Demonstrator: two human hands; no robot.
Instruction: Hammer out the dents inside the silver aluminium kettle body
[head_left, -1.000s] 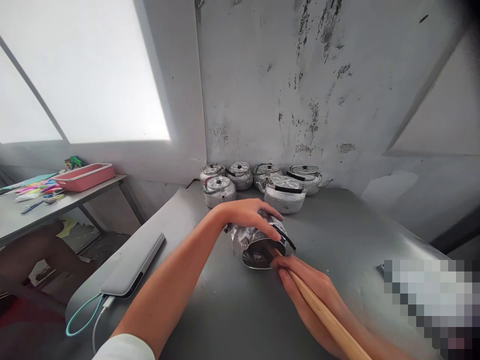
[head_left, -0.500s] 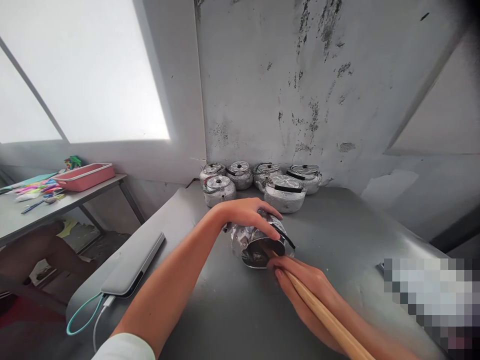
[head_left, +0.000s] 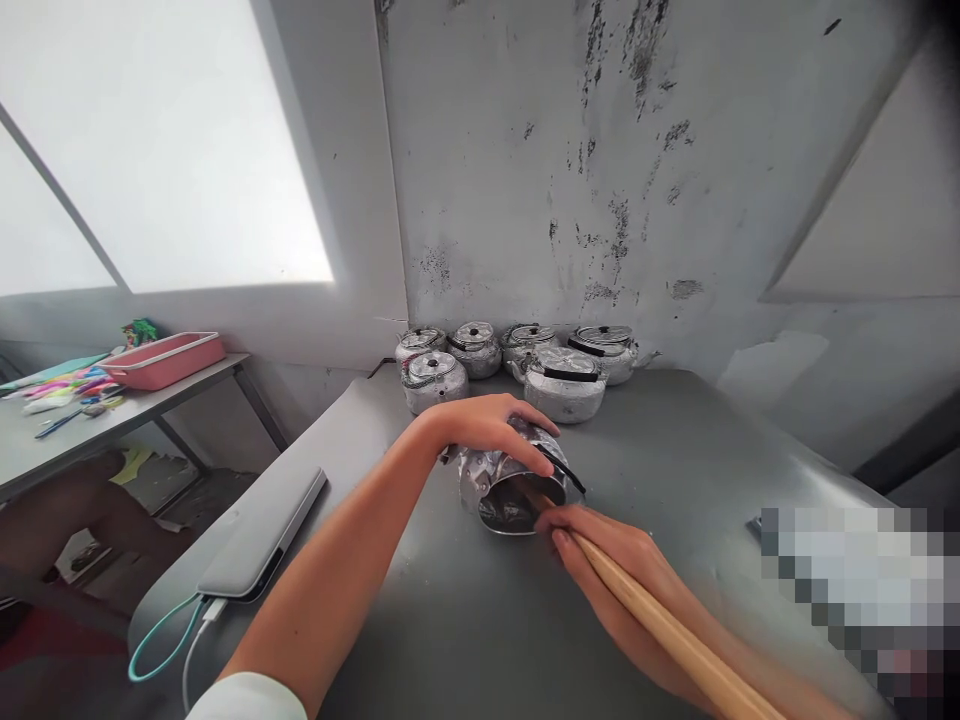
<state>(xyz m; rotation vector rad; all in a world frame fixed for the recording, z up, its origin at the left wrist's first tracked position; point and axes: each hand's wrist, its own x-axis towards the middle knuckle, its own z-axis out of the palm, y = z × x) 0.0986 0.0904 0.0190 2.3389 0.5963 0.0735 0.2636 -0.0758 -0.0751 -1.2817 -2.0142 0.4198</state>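
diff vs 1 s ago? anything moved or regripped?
Barely any change. The right hand has pushed the wooden stick slightly further into the mouth of the kettle lying on its side. The left hand still presses on top of it. The six kettles at the wall stayed put.

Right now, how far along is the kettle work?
Done, by the look of it: six lidded kettles stand grouped by the wall. In hand: the left hand steadies an open kettle lying on its side, while the right hand pushes a wooden stick into its mouth. Left: this kettle has no lid on and is not with the group.
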